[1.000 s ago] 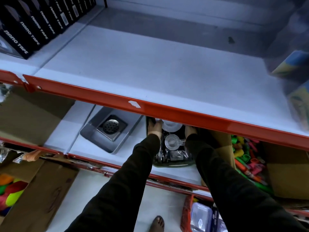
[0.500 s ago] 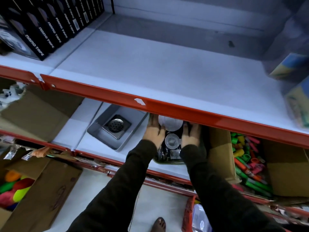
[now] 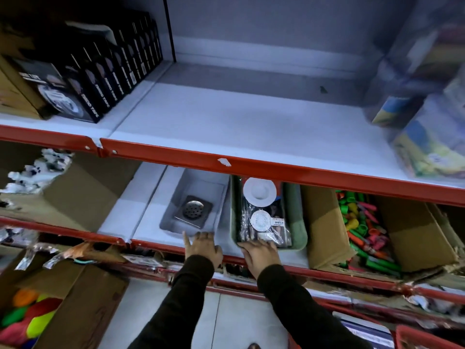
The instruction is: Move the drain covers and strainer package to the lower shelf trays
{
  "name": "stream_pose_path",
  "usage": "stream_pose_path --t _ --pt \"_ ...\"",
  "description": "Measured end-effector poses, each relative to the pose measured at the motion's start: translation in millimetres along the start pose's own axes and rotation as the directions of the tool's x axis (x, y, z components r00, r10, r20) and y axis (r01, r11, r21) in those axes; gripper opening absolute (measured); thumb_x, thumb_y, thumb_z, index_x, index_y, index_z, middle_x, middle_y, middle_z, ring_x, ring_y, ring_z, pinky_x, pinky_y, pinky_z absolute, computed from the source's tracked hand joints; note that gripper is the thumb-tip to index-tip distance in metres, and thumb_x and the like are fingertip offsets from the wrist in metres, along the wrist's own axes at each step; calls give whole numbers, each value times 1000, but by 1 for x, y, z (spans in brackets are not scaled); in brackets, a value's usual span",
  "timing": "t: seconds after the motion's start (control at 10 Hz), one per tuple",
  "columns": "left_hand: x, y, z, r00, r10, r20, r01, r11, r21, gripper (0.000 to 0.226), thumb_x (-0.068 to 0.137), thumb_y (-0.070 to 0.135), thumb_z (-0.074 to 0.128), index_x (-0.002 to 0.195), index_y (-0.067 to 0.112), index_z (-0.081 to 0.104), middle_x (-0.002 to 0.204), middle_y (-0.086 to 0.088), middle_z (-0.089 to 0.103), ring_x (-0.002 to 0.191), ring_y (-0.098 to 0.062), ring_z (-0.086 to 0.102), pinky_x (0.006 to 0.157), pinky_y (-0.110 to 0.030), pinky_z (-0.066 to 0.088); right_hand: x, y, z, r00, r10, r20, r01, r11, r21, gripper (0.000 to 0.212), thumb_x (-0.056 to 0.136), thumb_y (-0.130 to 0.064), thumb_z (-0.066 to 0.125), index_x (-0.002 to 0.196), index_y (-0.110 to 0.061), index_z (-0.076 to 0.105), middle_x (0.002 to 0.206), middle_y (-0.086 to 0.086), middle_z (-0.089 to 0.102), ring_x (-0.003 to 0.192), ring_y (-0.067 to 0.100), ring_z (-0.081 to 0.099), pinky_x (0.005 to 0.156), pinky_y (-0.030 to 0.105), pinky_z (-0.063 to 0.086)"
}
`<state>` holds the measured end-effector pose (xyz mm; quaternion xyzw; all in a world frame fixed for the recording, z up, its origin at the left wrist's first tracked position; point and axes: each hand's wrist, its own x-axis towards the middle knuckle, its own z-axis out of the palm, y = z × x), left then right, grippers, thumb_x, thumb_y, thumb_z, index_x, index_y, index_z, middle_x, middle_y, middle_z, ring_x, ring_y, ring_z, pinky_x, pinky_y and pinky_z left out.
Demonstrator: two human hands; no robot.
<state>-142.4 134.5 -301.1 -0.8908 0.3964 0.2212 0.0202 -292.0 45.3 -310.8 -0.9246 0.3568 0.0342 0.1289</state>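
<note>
On the lower shelf a grey tray [image 3: 173, 224] holds one square metal drain cover [image 3: 193, 210]. Right of it a green tray [image 3: 295, 217] holds the clear strainer package [image 3: 264, 222], with a white round cover [image 3: 259, 191] at its far end. My left hand [image 3: 202, 246] rests at the grey tray's near edge, fingers spread, holding nothing. At the near left corner of the green tray lies my right hand [image 3: 260, 251], fingers apart and touching the rim.
The upper shelf [image 3: 239, 127] has a red front edge [image 3: 276, 170] overhanging the trays. Black tape boxes [image 3: 105, 71] stand at its left, colourful packs [image 3: 432, 137] at its right. A cardboard box of bright toys [image 3: 364, 230] sits right of the green tray.
Both hands have pulled back out of the green tray toward the shelf's front edge. The left hand has shifted left to the grey tray. The package now lies uncovered.
</note>
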Motion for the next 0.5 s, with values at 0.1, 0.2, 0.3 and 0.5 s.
stream_pose_path --t 0.1,0.2,0.3,0.5 --pt "-15 9 -1 993 101 52 -101 995 -7 59 92 30 41 150 20 33 156 -2 38 147 -22 30 122 -62 -4 -9 -21 -3 998 16 59 -18 1000 25 40 94 -27 39 129 -33 57 130 -6 65 121 23 56 104 41 30" --pt "-26 8 3 990 127 67 -125 991 -37 56 89 29 44 144 18 42 148 -2 48 142 -22 38 121 -63 -2 -20 -37 -2 995 39 92 -43 998 37 44 90 -24 43 132 -31 54 133 -4 62 123 22 54 106 41 29" --pt "-33 3 5 984 155 86 -152 987 -47 54 88 31 44 140 18 44 144 -2 51 140 -22 40 120 -64 -3 -33 -51 -4 990 76 118 -84 994 67 47 89 -24 46 135 -28 52 135 -2 60 126 22 52 110 42 26" --pt "-46 -16 -21 957 256 -139 -261 965 -21 64 87 24 50 149 23 33 150 -3 47 142 -22 39 125 -52 7 -47 -66 -23 982 147 -119 -138 987 79 52 93 -26 42 145 -29 38 149 -3 45 135 19 42 116 44 25"
